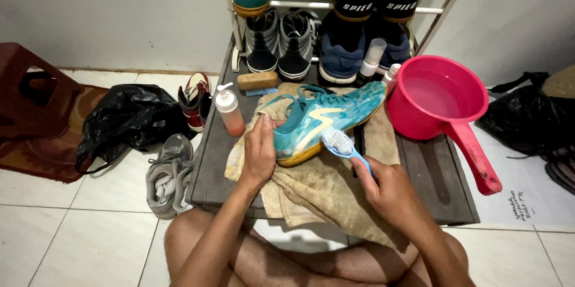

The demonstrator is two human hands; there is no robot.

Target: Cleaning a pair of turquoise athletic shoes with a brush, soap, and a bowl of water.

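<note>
Right now your left hand clamps the heel end of the teal football shoe with yellow stripes, thumb over the collar, fingers wrapped round the back. The shoe lies on a crumpled tan towel spread over the low dark wooden table, its long axis running from the heel at your left hand up and to the right, toe near the pink plastic dipper of water. Your right hand is closed round the blue handle of a small white-bristled brush, whose head touches the shoe's near side at mid-length. So the shoe sits ahead of and to the left of your right hand, which is the farther of the two from it. A clear pump bottle of orange liquid stands just left of the towel.
</note>
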